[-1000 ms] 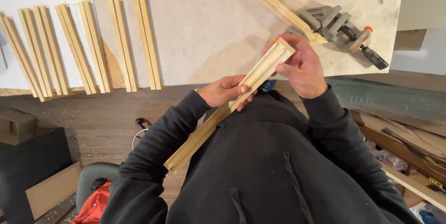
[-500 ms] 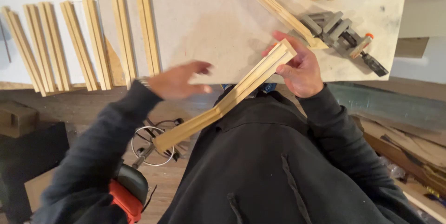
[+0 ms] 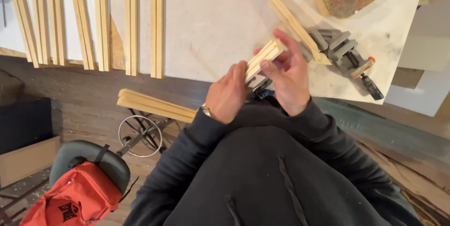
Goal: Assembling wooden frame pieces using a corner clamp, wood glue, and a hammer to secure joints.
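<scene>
Head view | left hand [image 3: 228, 94] and right hand [image 3: 288, 77] both closed around a pale wooden strip bundle [image 3: 264, 57], held over the white table's [image 3: 211, 24] near edge | grey clamp [image 3: 344, 50] just right | red bag [image 3: 75, 200] on chair, lower left.

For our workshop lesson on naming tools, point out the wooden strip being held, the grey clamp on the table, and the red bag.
wooden strip [image 3: 265, 55], head view, on its pale end above the fingers.
grey clamp [image 3: 341, 48], head view, on its grey jaw body.
red bag [image 3: 77, 200], head view, on the middle of its fabric.
</scene>
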